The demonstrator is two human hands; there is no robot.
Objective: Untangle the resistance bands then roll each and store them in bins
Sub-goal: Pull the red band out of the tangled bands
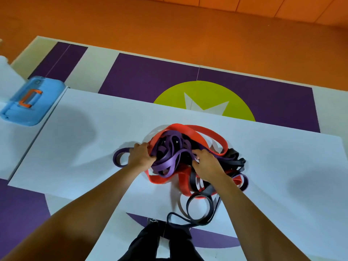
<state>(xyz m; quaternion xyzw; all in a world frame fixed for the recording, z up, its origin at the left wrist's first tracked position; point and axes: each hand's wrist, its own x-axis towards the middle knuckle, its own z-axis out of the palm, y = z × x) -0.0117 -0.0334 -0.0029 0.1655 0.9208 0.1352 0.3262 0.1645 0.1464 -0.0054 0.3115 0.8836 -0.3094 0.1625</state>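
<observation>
Head view | tangle of red, purple and black bands (169,163) mid tabletop (84,147) | your left hand (140,156) grips purple bands; right hand (208,165) curls fingers (196,155) round a strand | soft, stretchy, clingy: pull from the loose purple loop (115,158)

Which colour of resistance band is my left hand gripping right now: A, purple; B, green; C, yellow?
A: the fingers of the left hand curl round strands of the purple band at the left side of the tangle on the white table.
</observation>
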